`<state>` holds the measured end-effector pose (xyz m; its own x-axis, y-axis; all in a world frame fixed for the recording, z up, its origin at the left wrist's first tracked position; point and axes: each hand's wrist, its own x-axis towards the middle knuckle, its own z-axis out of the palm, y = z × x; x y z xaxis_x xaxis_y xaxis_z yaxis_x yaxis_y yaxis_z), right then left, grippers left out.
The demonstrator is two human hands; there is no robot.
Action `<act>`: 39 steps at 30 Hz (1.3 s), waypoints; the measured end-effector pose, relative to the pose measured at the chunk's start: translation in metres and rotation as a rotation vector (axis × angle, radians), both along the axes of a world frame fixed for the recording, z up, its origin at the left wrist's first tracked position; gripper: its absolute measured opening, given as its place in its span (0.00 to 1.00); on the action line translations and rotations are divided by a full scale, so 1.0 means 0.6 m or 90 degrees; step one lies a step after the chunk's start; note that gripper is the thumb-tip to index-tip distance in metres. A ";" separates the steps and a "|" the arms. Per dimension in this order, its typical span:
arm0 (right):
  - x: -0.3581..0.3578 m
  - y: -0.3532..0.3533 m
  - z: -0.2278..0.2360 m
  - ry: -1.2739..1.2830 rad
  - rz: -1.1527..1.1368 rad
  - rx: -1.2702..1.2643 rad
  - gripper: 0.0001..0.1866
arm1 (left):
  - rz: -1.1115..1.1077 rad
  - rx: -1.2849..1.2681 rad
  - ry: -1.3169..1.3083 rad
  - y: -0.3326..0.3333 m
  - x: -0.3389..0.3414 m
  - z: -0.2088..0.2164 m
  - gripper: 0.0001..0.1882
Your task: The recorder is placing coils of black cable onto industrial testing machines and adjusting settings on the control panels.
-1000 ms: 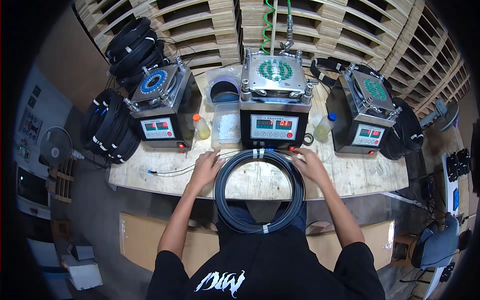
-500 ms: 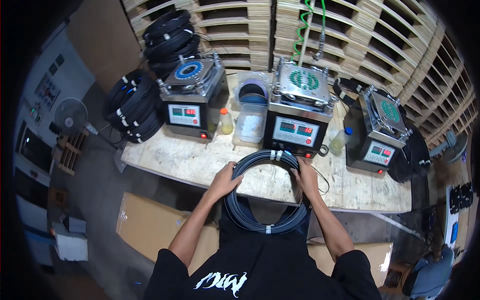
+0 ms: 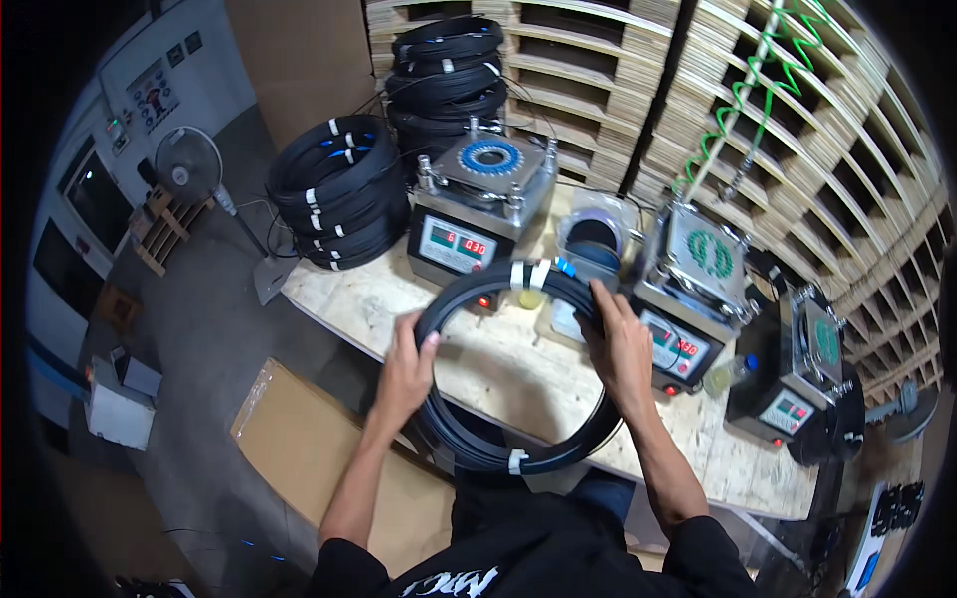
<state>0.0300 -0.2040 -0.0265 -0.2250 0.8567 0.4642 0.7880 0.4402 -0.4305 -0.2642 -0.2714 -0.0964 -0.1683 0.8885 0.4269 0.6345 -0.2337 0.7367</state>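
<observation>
- The left hand (image 3: 404, 371) is closed around the upper left of the black cable coil (image 3: 553, 461), with its thumb on the side toward the person.
- The right hand (image 3: 623, 349) is clamped on the upper right of the same coil; its finger ends are partly hidden.
- The coil is held tilted over the front edge of the wooden table (image 3: 339, 299), and its lower part is above the lap. Whether it touches the table, I cannot tell.
- Only three white bands (image 3: 517, 275) are visible on it, so if one grip becomes loose, I think the turns could spread or slip down over the edge.
- The upper rim overlaps in view a small yellow bottle (image 3: 528, 299) and a plastic box (image 3: 566, 321); a careless push forward could perhaps knock them.
- Along the table stand three machines with metal tops: left (image 3: 459, 244), middle (image 3: 678, 344) and right (image 3: 788, 409).
- Stacked black coils (image 3: 339, 199) stand at the left end.
- Around are pallets (image 3: 568, 90), a fan (image 3: 189, 164) and, on the floor, flat cardboard (image 3: 309, 439).
</observation>
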 end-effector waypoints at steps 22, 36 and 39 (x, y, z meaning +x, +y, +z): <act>-0.261 0.348 0.060 0.102 -0.139 0.017 0.26 | -0.141 0.150 0.025 0.458 -0.262 0.053 0.20; -0.282 0.312 0.065 0.103 -0.152 -0.017 0.26 | -0.119 0.005 0.205 0.375 -0.299 0.086 0.31; -0.267 0.319 0.060 0.149 -0.134 0.007 0.22 | -0.106 -0.013 0.206 0.333 -0.326 0.106 0.29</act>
